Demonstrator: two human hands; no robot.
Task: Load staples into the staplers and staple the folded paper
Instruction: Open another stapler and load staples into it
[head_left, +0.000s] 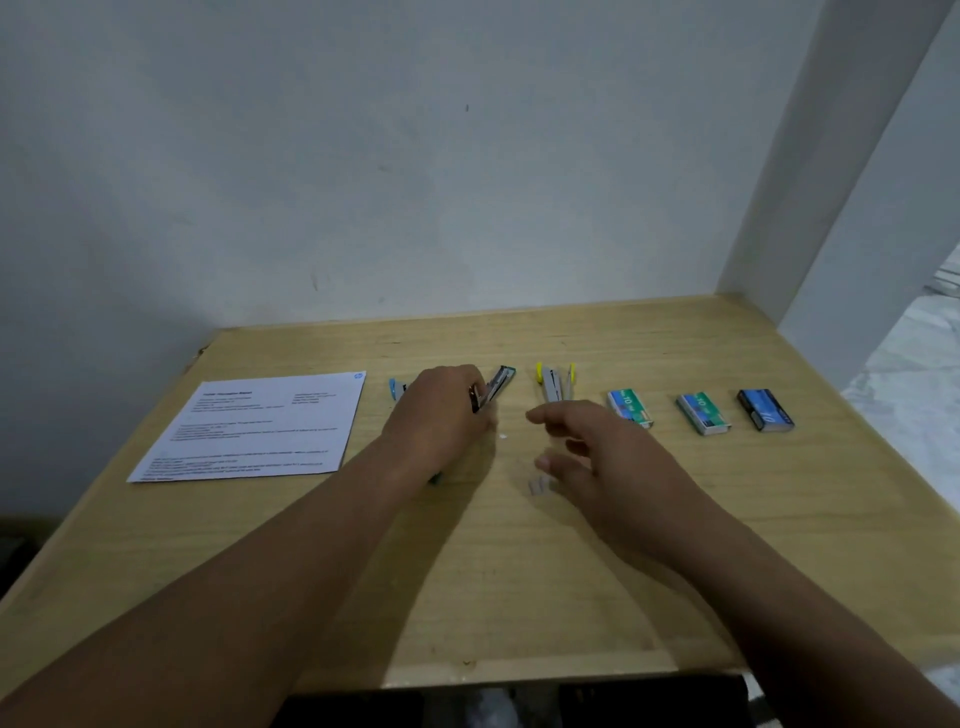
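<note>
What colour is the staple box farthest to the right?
Dark blue staple box, seen in the head view.

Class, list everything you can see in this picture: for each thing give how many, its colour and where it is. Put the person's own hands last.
table: one, light wood, against a white wall.
printed sheet: one, white, flat, far left.
blue stapler: one, mostly hidden behind the left hand.
green stapler: one, opened, in the left hand.
yellow stapler: one, opened, centre.
staple boxes: three in a row on the right; green-blue, green-blue, dark blue.
staple strip: one, grey, blurred, by the right hand.
left hand: grips the green stapler.
right hand: fingers relaxed, holding nothing.
</note>
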